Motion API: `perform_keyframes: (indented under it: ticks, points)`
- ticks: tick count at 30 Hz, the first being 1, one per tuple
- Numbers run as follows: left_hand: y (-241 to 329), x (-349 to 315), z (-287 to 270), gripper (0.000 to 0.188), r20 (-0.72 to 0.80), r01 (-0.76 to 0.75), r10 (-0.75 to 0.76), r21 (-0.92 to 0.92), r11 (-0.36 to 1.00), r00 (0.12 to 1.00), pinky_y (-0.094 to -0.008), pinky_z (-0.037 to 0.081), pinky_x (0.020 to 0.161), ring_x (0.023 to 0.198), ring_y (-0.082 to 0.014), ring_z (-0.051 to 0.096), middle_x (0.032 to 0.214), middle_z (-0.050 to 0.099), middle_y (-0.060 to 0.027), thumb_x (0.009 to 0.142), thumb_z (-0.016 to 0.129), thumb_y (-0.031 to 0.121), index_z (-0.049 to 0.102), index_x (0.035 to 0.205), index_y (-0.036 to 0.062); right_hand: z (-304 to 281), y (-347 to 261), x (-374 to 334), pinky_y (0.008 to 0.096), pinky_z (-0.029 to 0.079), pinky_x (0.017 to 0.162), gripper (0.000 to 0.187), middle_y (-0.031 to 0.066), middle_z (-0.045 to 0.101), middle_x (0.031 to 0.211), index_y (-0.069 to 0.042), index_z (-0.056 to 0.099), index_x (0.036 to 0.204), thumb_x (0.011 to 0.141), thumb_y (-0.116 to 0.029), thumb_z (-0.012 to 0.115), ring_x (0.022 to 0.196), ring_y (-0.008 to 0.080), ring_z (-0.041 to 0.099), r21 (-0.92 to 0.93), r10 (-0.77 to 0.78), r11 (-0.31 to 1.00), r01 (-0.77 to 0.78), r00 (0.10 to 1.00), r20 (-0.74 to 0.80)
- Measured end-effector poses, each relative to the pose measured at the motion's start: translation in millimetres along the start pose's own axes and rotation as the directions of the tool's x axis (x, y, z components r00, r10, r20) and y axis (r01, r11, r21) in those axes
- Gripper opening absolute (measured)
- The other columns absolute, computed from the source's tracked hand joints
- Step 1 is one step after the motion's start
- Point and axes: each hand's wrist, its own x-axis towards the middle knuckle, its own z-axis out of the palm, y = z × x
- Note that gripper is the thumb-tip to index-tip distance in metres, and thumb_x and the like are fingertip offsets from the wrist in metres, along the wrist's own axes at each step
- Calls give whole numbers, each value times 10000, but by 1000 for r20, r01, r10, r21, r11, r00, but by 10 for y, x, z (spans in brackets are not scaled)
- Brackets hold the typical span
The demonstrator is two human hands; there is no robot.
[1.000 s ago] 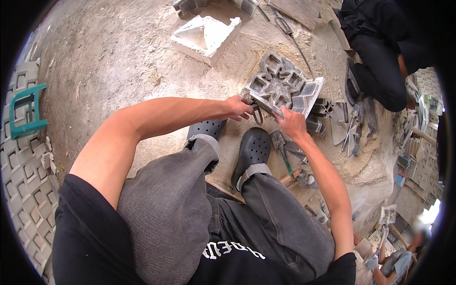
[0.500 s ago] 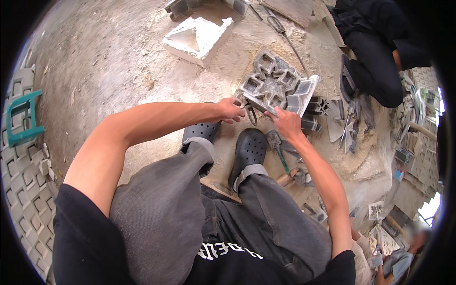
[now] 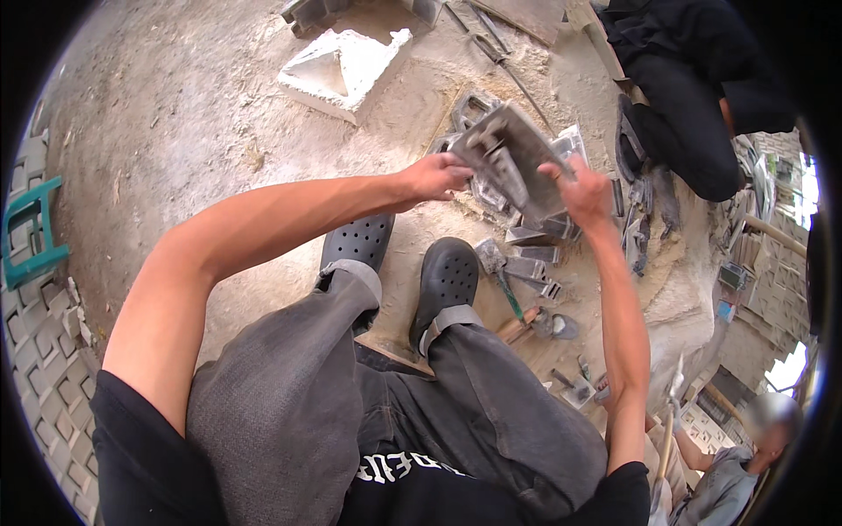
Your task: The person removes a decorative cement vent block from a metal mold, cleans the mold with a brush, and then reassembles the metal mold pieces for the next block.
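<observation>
A flat grey metal plate (image 3: 539, 167) with a bar-like handle (image 3: 504, 171) across its face is tilted up before me, slightly blurred. My right hand (image 3: 586, 193) grips its right edge, thumb over the face. At the plate's left corner, the fingers of my left hand (image 3: 434, 178) are curled against the edge, partly smeared by motion. Behind and below the plate, parts of a grey metal mould (image 3: 474, 107) with angular openings show on the dusty ground; the plate hides most of it.
A white block with a triangular hollow (image 3: 346, 74) lies beyond. Near my right shoe are a green-handled tool (image 3: 509, 294) and metal pieces (image 3: 535, 267). A person in dark clothes (image 3: 680, 88) crouches at far right; another person (image 3: 724, 486) is lower right. A teal stool (image 3: 33, 232) stands left.
The plate has come up and tilted over the mould, covering most of its star-shaped pattern. My right hand has risen and moved right with it; my left hand has moved up to its corner.
</observation>
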Motion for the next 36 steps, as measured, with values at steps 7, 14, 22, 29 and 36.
perform_keyframes:
  ticks: [7,14,22,29,36]
  points:
    - [726,64,220,485,77,-284,286,-33,958,955,-413,452,1057,1228,-255,547,1391,523,-147,993,547,229,418,1420,38,-381,479,125,392,466,550,478,186,578,602,-31,635,784,931,-485,612,586,303,615,53,315,949,-311,928,-200]
    - [638,142,189,449,-113,-194,197,38,980,974,-388,478,1021,1199,-252,561,1343,548,-158,1001,533,287,494,1345,2,-677,586,-224,311,507,860,552,52,670,1079,39,621,1199,985,-465,550,935,193,640,822,781,512,-249,534,-325]
    - [754,106,344,646,55,-213,216,-64,975,975,-436,400,1114,1322,-357,458,1464,402,-256,1025,431,395,291,1461,-60,-934,213,-142,380,477,961,684,92,592,1255,36,501,1325,949,-532,556,1087,215,595,953,813,278,-117,558,-168]
    - [894,-22,690,610,169,-173,228,-287,942,959,-402,444,1079,1254,-305,530,1425,455,-240,1040,379,417,341,1421,-58,-803,-27,-196,397,434,1023,780,94,549,1325,13,444,1379,903,-589,584,1165,241,553,963,854,242,-119,496,-154]
    - [869,-2,731,490,-120,17,-62,-345,938,991,-366,584,805,929,-243,678,1122,647,-191,979,554,392,551,1201,-45,-159,-630,-318,391,458,1007,752,130,540,1325,52,427,1362,945,-564,544,1174,252,550,993,909,-16,-116,412,62]
